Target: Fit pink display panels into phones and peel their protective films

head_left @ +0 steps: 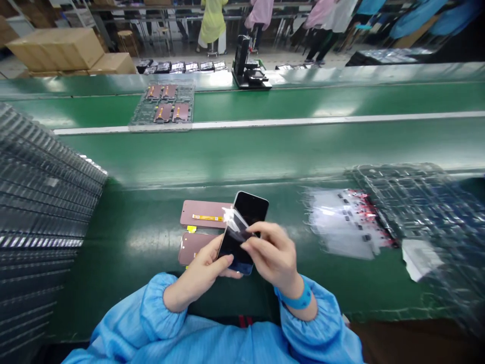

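Note:
My left hand (206,265) grips a black phone screen (254,206) by its lower left edge, thumb on the glass. The screen is tilted, its top leaning to the right. Over its face, my right hand (275,250) pinches a clear protective film (235,222) that is partly lifted and bent, catching the light. Behind my left hand two pinkish-brown screen panels lie back side up. The upper panel (206,207) bears a yellow ribbon cable (207,218); the lower panel (189,246) is partly hidden by my hand.
Clear films with red tabs (341,222) are piled at the right, beside a clear plastic tray (417,197) and a white paper scrap (420,258). Stacked trays (41,202) rise at the left. Another tray (140,114) holding several panels sits on the green conveyor, near a black stand (242,65).

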The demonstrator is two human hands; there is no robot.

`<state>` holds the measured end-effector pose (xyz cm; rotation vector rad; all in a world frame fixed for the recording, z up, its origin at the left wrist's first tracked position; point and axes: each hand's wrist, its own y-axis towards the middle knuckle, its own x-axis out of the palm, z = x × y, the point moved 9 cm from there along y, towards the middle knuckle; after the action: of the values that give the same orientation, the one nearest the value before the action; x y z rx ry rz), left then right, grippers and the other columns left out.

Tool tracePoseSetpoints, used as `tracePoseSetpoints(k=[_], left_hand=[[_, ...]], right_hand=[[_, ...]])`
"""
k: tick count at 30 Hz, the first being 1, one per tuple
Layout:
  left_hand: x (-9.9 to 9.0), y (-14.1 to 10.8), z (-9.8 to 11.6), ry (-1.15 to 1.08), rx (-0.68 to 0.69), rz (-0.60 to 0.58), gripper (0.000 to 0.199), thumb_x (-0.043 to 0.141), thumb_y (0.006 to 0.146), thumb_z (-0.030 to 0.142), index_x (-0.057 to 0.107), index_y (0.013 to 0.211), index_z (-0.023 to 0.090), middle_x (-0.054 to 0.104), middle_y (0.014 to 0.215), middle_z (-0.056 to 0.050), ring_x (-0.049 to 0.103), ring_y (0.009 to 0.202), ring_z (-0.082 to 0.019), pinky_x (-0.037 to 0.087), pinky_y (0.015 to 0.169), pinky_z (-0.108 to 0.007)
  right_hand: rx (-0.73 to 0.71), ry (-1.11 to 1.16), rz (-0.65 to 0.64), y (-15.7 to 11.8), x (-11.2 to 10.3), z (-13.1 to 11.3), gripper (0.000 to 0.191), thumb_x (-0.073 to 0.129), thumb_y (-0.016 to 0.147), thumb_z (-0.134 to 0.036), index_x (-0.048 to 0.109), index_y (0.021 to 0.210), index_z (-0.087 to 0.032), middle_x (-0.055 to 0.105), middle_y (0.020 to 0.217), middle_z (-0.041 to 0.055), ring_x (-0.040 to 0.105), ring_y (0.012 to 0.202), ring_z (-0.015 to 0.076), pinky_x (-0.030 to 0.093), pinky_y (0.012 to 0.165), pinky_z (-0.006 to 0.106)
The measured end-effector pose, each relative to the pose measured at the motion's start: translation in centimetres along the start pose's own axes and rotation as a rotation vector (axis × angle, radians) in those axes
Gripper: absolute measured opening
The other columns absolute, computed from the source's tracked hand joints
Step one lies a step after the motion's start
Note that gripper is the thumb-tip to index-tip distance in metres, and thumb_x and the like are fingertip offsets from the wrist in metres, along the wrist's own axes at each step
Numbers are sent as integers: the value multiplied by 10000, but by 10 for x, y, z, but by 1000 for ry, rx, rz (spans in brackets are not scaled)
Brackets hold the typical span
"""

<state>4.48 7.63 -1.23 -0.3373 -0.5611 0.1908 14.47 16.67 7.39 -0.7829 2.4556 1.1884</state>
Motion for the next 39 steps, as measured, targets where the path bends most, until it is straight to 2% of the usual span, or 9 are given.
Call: tracePoseSetpoints(k=[3,5,7,9,14,20,26,33,39], left_hand=[[-13,2,13,-56,80,83,401,659,891,277,560,1276,221,675,1186,-82,694,967,-217,607,802,-330],[-19,1,24,-70,138,114,382,654,896,272,545,1259,215,679,1179,-81,703,956,-218,606,804,-336],[-20,-2,34,-78,190,111,390,662,891,267,535,1256,216,667,1216,-84,698,1002,-231,605,833,-347],[-19,-5,38,-85,208,108,431,680,878,270,521,1274,216,659,1237,-89,701,1010,-234,605,844,-349],[-16,-8,29,-101,109,113,546,696,865,288,458,1354,232,649,1262,-109,715,971,-244,620,809,-377],[-12,-9,32,-102,153,69,555,679,876,300,450,1379,243,626,1308,-125,670,1092,-317,626,799,-425],[-12,-10,33,-104,177,62,510,677,877,287,490,1351,261,638,1276,-97,682,1053,-291,620,802,-418],[-13,-10,38,-91,247,59,402,688,873,240,580,1259,259,672,1223,-47,624,1174,-244,530,1003,-373],[-13,-10,33,-123,215,55,427,696,861,255,568,1269,265,621,1308,-59,612,1179,-275,594,869,-353]], right_hand=[[58,577,-267,0,22,-12,147,581,911,-194,663,795,-227,750,775,50,646,618,171,494,595,311],[157,795,-313,-3,25,-10,205,557,937,-250,639,751,-222,744,700,41,622,554,164,481,564,308],[230,875,-277,-6,23,-3,235,567,936,-289,617,717,-219,731,672,40,600,544,166,461,551,311],[291,890,-217,-10,20,7,238,581,930,-300,604,707,-217,714,662,37,579,547,166,439,543,309],[389,896,-142,-17,18,20,245,593,925,-322,596,703,-216,684,649,27,563,553,165,422,550,312],[398,920,-138,-19,19,22,224,576,930,-305,599,725,-217,666,655,32,551,574,170,421,566,320],[423,905,-131,-21,19,25,244,575,927,-322,589,707,-216,650,626,35,544,562,177,427,560,328],[408,928,-133,-20,19,23,222,570,931,-290,600,725,-215,661,651,31,556,575,174,425,571,324],[413,920,-130,-19,18,23,234,574,927,-309,597,714,-216,659,641,29,554,564,174,425,560,322]])
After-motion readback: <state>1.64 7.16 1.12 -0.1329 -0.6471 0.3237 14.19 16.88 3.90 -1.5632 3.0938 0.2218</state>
